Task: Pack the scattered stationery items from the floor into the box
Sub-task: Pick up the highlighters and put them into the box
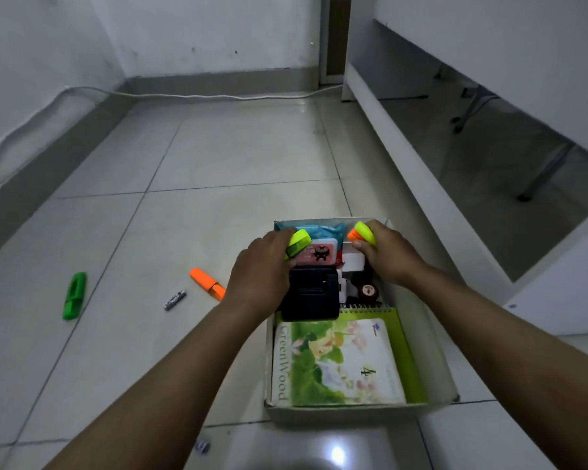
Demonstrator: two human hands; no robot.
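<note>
A white cardboard box [360,407] sits on the tiled floor and holds a green spiral notebook [347,361], a black case [311,293], a wipes pack [319,247] and small items. My left hand [262,266] grips a yellow-green highlighter [298,243] over the box's far left. Over the far right of the box, my right hand [384,251] holds yellow-green and orange highlighters [362,232]. On the floor to the left lie an orange highlighter [207,283], a small silver-black stick [175,299] and a green highlighter [74,295].
A white desk panel [421,184] runs along the right of the box, with chair legs under it. A white cable [218,96] lies along the far wall. A small patterned item [201,446] lies on the floor near the box's near left corner.
</note>
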